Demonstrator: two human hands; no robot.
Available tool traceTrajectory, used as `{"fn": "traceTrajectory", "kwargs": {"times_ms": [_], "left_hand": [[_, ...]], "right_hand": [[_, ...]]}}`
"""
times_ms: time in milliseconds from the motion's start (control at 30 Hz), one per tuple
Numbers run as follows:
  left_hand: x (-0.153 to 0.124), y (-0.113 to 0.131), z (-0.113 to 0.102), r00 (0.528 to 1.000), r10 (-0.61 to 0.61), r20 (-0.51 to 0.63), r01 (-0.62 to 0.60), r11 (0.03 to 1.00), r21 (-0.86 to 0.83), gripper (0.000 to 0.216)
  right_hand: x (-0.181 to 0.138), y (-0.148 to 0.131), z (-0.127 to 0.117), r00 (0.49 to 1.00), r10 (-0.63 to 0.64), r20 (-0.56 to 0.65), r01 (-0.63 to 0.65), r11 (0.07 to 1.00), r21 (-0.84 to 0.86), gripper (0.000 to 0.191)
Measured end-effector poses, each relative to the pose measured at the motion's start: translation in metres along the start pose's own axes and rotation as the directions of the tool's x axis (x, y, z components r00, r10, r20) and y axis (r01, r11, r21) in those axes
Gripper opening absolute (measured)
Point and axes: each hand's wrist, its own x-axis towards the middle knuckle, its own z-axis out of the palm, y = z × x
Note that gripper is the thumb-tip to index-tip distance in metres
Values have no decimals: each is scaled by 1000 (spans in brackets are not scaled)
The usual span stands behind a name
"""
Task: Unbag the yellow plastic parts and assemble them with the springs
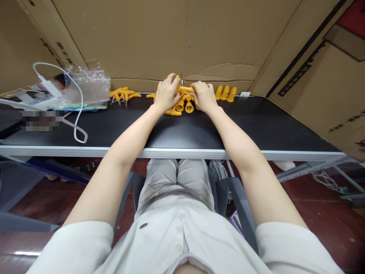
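Note:
Over a cluster of yellow parts at the back of the table, my left hand (165, 93) is closed on a yellow corkscrew handle (178, 80). My right hand (204, 98) grips the end of a ribbed yellow sleeve (186, 90) that lies sideways between the two hands. Whether sleeve and handle are joined is hidden by my fingers. Below them several hollow yellow sleeves (189, 107) lie with their open ends toward me. Another yellow handle (173, 113) rests by my left fingers. To the left, yellow corkscrews (124, 93) are piled with metal spirals showing.
Several yellow sleeves (225, 92) stand upright right of my hand, beside a small white piece (245, 94). A clear plastic bag (88, 85), white cable (82, 102) and papers occupy the table's left. Cardboard (182, 42) walls the back of the black table (188, 131).

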Motion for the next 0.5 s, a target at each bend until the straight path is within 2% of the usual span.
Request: {"fn": "traceTrajectory", "kwargs": {"times_ms": [233, 400, 500], "left_hand": [[1, -11, 16, 998, -69, -10, 69, 997, -18, 57], [4, -14, 19, 994, -93, -55, 82, 981, -177, 55], [7, -15, 21, 987, -157, -18, 144, 944, -295, 51]], "right_hand": [[0, -2, 5, 999, -48, -26, 45, 995, -84, 36], [3, 3, 9, 996, -77, -53, 71, 990, -118, 35], [4, 3, 9, 992, -111, -61, 100, 981, -164, 32]]}}
